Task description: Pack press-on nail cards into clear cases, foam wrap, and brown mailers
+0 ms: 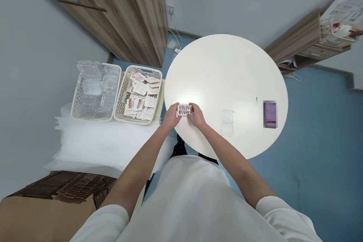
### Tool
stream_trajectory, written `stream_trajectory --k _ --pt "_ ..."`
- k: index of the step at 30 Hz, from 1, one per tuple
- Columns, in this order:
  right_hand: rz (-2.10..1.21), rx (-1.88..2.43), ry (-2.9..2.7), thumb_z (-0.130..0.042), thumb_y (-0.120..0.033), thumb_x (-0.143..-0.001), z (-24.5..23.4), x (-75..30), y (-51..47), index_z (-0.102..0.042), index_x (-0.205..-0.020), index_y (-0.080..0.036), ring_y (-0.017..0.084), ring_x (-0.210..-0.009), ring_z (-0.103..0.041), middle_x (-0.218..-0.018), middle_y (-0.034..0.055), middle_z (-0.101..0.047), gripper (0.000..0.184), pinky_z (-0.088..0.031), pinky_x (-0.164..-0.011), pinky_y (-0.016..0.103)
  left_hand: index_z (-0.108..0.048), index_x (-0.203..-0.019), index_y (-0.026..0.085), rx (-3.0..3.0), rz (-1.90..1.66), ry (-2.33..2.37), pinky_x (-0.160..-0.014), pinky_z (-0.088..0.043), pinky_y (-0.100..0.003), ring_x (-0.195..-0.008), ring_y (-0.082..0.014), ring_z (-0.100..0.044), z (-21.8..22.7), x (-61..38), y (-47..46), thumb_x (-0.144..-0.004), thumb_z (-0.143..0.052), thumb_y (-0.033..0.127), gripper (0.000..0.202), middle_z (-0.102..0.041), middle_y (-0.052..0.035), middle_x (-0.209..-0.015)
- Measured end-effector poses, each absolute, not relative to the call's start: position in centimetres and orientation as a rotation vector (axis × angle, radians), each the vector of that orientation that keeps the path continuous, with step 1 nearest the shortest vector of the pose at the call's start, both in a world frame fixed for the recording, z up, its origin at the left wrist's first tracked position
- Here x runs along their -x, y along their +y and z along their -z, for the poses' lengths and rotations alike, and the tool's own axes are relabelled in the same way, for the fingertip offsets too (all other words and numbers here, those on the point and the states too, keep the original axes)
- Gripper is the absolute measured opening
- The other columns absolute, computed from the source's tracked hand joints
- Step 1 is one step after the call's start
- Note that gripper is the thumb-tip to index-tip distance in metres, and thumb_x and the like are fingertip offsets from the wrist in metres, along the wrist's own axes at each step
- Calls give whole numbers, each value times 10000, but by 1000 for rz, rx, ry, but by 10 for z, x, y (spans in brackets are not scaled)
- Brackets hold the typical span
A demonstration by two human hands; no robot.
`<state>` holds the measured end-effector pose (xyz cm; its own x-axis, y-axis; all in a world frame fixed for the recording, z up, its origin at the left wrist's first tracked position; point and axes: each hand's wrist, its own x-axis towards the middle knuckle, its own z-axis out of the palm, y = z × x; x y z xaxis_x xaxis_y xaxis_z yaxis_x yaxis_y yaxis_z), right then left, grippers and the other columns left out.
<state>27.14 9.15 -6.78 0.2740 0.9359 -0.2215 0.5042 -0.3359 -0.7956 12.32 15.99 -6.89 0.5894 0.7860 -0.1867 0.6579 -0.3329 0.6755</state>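
Note:
A small card of dark red press-on nails (184,109) lies at the near left edge of the round white table (224,72). Both my hands grip it. My left hand (171,116) pinches its left end and my right hand (196,115) pinches its right end, fingers curled round the card. An open clear plastic case (227,122) lies on the table a little to the right of my right hand, untouched.
A purple phone-sized object (269,114) lies near the table's right edge. To the left stand two white baskets: one with clear plastic cases (95,90), one with several nail cards (139,95). White foam sheets (96,143) and a cardboard box (48,204) lie below them.

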Motion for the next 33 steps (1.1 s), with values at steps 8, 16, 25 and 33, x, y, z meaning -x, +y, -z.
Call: stream_trajectory --k 8,16,25,33 --pt "-927 1993 -1393 -509 -134 -711 36 -338 -14 -268 -1284 -257 164 -876 -496 -1057 59 -448 634 -447 -751 335 -305 -1249 197 -2121 -165 936 -800 -428 -343 -914 -203 -515 52 -182 80 -706 -557 236 600 -511 -65 -1023" --pt "-937 2060 -1309 -540 -153 -691 52 -408 -93 -323 -1253 -237 166 -852 -496 -1010 46 -482 608 -437 -779 343 -353 -1222 199 -2211 -43 810 -776 -427 -336 -911 -206 -516 57 -251 15 -699 -573 223 568 -520 -61 -998" --pt "-1030 2068 -1286 -608 -159 -623 77 -442 -93 -383 -1207 -214 204 -1029 -450 -1115 69 -428 629 -399 -864 360 -349 -1231 213 -2263 182 975 -735 -405 -292 -943 -210 -510 63 -286 4 -686 -593 241 598 -478 -74 -1054" --pt "-1057 2104 -1321 -624 -160 -618 83 -444 -88 -389 -1204 -221 199 -969 -492 -1100 63 -466 635 -433 -774 324 -314 -1244 229 -2206 168 1041 -734 -407 -279 -935 -191 -512 68 -289 -2 -694 -569 186 608 -443 -71 -1071"
